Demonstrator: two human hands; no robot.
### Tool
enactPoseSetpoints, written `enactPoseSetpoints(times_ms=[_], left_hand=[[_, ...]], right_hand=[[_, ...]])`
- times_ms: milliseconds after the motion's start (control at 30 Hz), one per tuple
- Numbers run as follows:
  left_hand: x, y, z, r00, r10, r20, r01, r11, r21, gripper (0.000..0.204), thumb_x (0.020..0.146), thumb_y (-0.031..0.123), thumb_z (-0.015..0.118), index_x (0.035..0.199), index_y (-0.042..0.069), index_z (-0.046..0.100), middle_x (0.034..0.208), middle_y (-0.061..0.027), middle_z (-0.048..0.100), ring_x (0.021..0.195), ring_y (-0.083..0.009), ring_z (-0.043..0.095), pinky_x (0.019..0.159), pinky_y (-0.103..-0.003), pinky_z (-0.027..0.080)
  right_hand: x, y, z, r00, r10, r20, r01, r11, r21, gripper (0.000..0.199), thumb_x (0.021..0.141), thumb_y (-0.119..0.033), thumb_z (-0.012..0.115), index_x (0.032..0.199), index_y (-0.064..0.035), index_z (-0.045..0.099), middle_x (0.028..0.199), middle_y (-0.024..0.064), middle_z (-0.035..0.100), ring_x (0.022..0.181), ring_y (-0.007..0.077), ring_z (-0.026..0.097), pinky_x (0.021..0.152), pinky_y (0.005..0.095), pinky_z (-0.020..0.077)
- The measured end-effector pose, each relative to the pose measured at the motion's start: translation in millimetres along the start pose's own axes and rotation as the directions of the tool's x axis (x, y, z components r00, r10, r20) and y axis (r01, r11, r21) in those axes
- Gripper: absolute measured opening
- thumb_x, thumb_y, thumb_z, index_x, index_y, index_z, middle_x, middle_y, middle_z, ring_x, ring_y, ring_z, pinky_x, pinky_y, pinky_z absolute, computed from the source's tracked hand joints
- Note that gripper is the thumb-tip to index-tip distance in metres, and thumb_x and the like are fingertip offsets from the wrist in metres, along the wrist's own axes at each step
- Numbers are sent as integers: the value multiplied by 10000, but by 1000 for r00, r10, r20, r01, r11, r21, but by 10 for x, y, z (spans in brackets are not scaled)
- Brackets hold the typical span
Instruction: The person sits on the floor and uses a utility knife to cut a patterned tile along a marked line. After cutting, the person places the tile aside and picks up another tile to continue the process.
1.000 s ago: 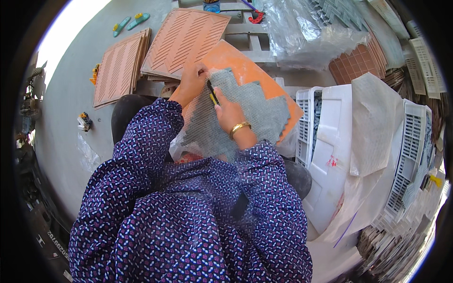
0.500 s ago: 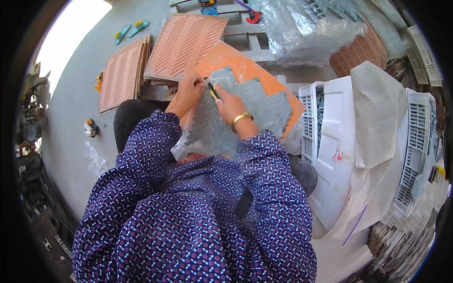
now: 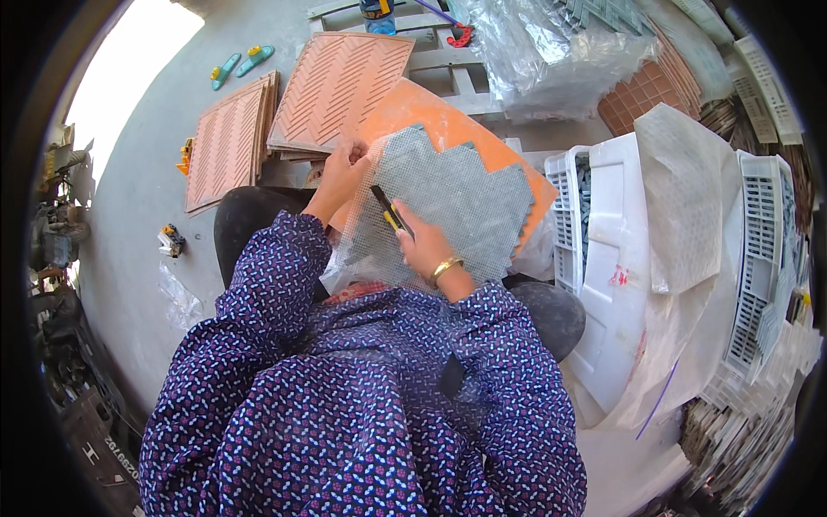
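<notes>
Mesh-backed grey tile sheet (image 3: 457, 194): stepped side bare, left side with mesh to spare

The left hand (image 3: 343, 179) had its thumb and fingertips pinched together, apparently on the border of the loose mesh margin (image 3: 356, 241), at about half past nine from the sheet's middle. The right hand (image 3: 422, 246), at seven o'clock, had its fingers wrapped round a black-and-yellow utility knife (image 3: 389, 211) pointing toward eleven. The knife's front end lay over the mesh near the edge of the grey tiles; whether the blade touched could not be told.

The sheet lay mesh side up on an orange board (image 3: 413, 103), in front of the person. From twelve round to four o'clock its stepped outline met the board with no mesh seen sticking out, so that stretch looked finished. From seven to ten a wide strip of mesh reached past the tiles, and that side looked left to do. The work seemed well along but incomplete, though the right arm hid part of the lower edge.

Farther out, herringbone-grooved orange mould trays (image 3: 345, 86) were stacked between ten and eleven o'clock, with a second mould stack (image 3: 224, 142) near half past nine. A white slatted crate (image 3: 564, 233) stood at three.
</notes>
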State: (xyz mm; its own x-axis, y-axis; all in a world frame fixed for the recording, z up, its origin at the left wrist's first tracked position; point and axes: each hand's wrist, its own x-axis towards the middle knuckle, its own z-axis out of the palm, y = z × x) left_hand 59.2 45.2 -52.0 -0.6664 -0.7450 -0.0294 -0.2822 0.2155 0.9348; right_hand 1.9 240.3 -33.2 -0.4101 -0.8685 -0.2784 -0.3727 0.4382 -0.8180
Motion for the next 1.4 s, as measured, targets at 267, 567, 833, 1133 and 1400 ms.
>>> enactPoseSetpoints(times_ms=[267, 567, 833, 1133, 1400], left_hand=[[-289, 113, 17, 998, 40, 45, -52, 953, 298, 139, 709, 57, 608, 793, -40, 556, 683, -137, 565, 614, -225, 549, 576, -284, 428], [-217, -37, 38, 1000, -12, -28, 14, 997, 78, 112, 705, 26, 603, 786, -44, 568, 622, -110, 565, 571, -151, 535, 555, -258, 428], [-328, 22, -36, 987, -149, 67, 153, 985, -75, 199, 763, 113, 586, 859, -56, 544, 736, -71, 569, 654, -116, 519, 580, -248, 418], [-466, -112, -38, 994, 85, 71, -101, 960, 262, 142, 729, 117, 607, 762, -19, 585, 611, -82, 559, 567, -140, 521, 553, -273, 421], [-344, -285, -8, 999, -44, 10, 42, 984, 175, 138, 737, 100, 585, 778, -32, 583, 640, -82, 581, 551, -130, 529, 520, -274, 419]], right_hand=[[275, -98, -152, 990, 133, 36, -136, 984, 114, 485, 839, -128, 454, 1304, -187, 330, 656, 117, 580, 517, 193, 570, 515, 318, 485], [3, -108, 73, 996, -22, 89, 39, 982, -185, 519, 799, -143, 507, 1284, -143, 320, 739, 226, 584, 674, 378, 567, 628, 452, 458], [-94, 65, 240, 999, 8, 41, -7, 1000, -9, 491, 812, -140, 488, 1282, -173, 350, 714, 189, 594, 587, 274, 596, 592, 374, 490], [95, 50, 306, 1000, 0, -27, -3, 995, -98, 488, 811, -142, 486, 1280, -155, 352, 700, 191, 593, 556, 289, 586, 571, 382, 485], [-237, 53, 354, 989, 54, 136, -25, 978, -209, 576, 772, -142, 521, 1303, -179, 301, 791, 241, 580, 691, 398, 559, 671, 454, 452]])
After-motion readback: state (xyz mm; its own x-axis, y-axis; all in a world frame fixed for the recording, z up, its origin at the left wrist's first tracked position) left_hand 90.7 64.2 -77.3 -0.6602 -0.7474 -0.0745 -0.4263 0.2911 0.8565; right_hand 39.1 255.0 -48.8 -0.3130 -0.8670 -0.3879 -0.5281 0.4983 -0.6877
